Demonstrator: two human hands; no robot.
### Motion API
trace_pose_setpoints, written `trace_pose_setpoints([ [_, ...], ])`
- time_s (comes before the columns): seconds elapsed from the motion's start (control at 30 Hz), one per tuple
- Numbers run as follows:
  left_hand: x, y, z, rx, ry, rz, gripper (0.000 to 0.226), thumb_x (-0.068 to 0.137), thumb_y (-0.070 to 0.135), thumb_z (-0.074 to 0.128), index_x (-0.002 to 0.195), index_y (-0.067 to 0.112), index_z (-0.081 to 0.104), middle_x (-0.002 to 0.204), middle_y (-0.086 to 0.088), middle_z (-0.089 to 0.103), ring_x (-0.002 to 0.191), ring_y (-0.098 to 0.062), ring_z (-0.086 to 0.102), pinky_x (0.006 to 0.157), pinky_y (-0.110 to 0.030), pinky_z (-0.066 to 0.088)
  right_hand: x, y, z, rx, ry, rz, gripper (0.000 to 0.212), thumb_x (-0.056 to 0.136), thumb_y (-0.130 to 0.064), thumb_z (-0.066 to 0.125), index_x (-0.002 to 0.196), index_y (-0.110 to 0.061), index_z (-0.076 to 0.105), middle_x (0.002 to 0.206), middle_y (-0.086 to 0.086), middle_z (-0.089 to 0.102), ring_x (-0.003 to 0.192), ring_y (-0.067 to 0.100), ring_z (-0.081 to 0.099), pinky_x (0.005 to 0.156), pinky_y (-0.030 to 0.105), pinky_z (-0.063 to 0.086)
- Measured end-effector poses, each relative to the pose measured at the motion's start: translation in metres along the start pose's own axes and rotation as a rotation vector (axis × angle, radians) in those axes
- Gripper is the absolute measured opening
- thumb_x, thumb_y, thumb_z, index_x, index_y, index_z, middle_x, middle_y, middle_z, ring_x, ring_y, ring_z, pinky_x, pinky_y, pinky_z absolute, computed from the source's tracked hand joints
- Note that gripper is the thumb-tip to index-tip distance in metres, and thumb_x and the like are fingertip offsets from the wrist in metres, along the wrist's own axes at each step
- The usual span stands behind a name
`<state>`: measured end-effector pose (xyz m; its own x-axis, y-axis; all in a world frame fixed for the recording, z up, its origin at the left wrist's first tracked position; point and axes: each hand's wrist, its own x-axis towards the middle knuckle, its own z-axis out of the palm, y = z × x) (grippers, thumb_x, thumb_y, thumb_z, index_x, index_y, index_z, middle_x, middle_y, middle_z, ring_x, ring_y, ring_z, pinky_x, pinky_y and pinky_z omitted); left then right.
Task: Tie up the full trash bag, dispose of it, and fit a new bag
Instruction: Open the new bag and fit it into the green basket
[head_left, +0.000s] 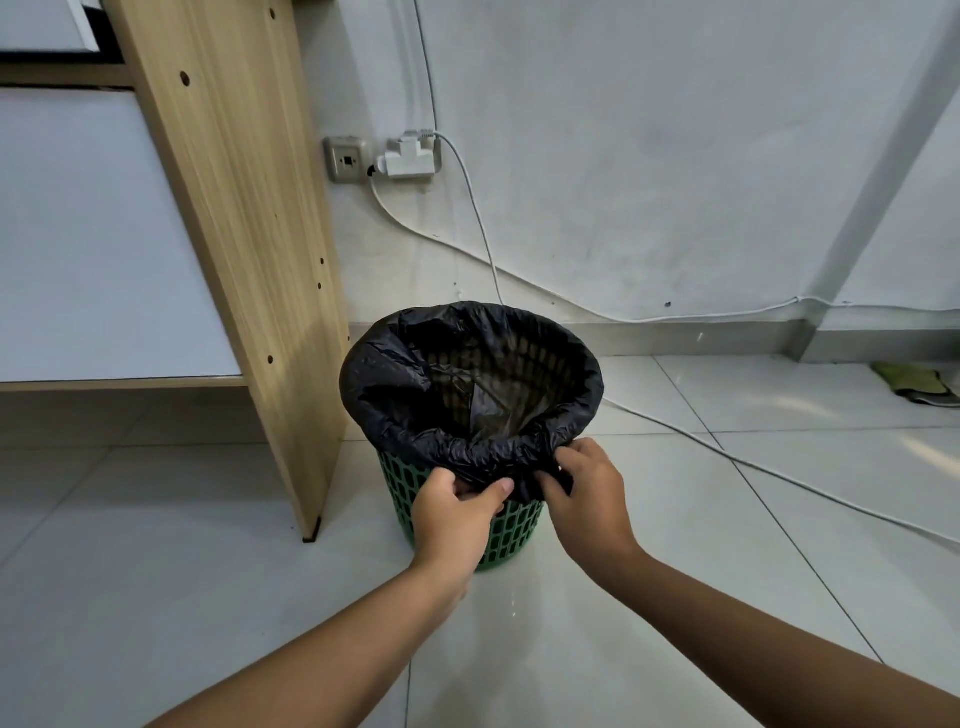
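A green mesh trash bin (511, 535) stands on the white tiled floor. A black trash bag (395, 384) lines it, its edge folded over the rim all around. The inside of the bag looks empty, and the mesh shows through the thin plastic. My left hand (457, 512) pinches the bag's folded edge at the near side of the rim. My right hand (587, 493) grips the same edge just to the right, fingers curled into the black plastic. The two hands are close together, almost touching.
A light wooden desk side panel (244, 218) stands just left of the bin. On the wall behind are a socket with a white adapter (410, 156). White cables (727, 452) trail down the wall and across the floor to the right. A greenish mat (914, 387) lies at far right.
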<state>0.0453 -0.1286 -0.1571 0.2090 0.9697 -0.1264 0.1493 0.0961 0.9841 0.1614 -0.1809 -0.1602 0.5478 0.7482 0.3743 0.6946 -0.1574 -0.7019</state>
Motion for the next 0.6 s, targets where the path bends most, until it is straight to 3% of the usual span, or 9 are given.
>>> trace_pose_setpoints([
  [0.07,0.003,0.000,0.002,-0.015,-0.004,-0.017,0.021,0.078,0.015,0.073,0.085,-0.001,0.061,0.080,-0.009,0.070,0.079,-0.021,0.069,0.078,-0.039,0.056,-0.006,0.001,0.003,0.052,-0.022,0.010,0.012,0.089,-0.006,0.057,0.085,-0.003,0.067,0.086,-0.006,0.046,0.079,-0.001,0.048,0.068,-0.001,0.034],
  [0.17,0.001,0.002,0.000,-0.200,-0.127,-0.075,0.006,0.088,0.005,0.060,0.087,-0.001,0.062,0.089,-0.012,0.071,0.088,-0.021,0.070,0.080,-0.029,0.055,-0.011,0.001,0.000,0.182,-0.117,0.049,0.017,0.090,-0.018,0.059,0.079,-0.008,0.067,0.090,-0.005,0.047,0.085,0.006,0.049,0.070,0.001,0.034],
  [0.3,0.004,0.003,-0.011,-0.327,-0.316,-0.161,0.022,0.093,0.005,0.040,0.093,0.004,0.062,0.103,-0.012,0.070,0.103,-0.020,0.065,0.094,-0.030,0.048,-0.006,0.000,-0.004,0.042,-0.126,-0.003,0.026,0.079,-0.031,0.071,0.063,-0.029,0.052,0.073,-0.018,0.043,0.066,-0.005,0.045,0.061,0.006,0.034],
  [0.4,0.006,0.005,-0.019,-0.241,-0.401,-0.134,0.028,0.094,0.010,0.037,0.102,0.015,0.064,0.110,-0.004,0.068,0.107,-0.015,0.060,0.090,-0.029,0.047,0.002,0.001,-0.001,0.036,-0.074,0.116,0.013,0.080,-0.021,0.071,0.071,-0.012,0.065,0.063,-0.015,0.047,0.056,0.001,0.043,0.052,0.010,0.033],
  [0.47,0.010,0.006,-0.025,-0.167,-0.322,-0.149,0.022,0.094,0.020,0.042,0.095,0.016,0.064,0.102,-0.003,0.069,0.100,-0.017,0.061,0.084,-0.030,0.046,0.005,0.002,-0.001,0.084,-0.053,0.157,0.006,0.080,-0.013,0.069,0.079,-0.007,0.071,0.061,-0.015,0.051,0.056,0.002,0.045,0.054,0.011,0.033],
  [0.53,0.017,0.004,-0.033,-0.155,-0.073,-0.167,0.023,0.091,0.033,0.050,0.082,0.014,0.059,0.086,-0.004,0.064,0.083,-0.021,0.059,0.076,-0.034,0.043,0.006,0.004,-0.001,0.097,-0.038,0.140,0.004,0.080,-0.010,0.069,0.081,-0.009,0.072,0.068,-0.014,0.051,0.062,0.003,0.047,0.062,0.017,0.039],
  [0.6,0.026,0.004,-0.044,-0.172,0.196,-0.090,0.031,0.087,0.036,0.058,0.072,0.010,0.047,0.075,-0.007,0.050,0.071,-0.022,0.049,0.071,-0.035,0.037,0.007,0.005,-0.003,0.094,-0.016,0.155,0.002,0.081,-0.011,0.069,0.079,-0.011,0.071,0.076,-0.010,0.047,0.068,0.007,0.046,0.062,0.009,0.036],
])
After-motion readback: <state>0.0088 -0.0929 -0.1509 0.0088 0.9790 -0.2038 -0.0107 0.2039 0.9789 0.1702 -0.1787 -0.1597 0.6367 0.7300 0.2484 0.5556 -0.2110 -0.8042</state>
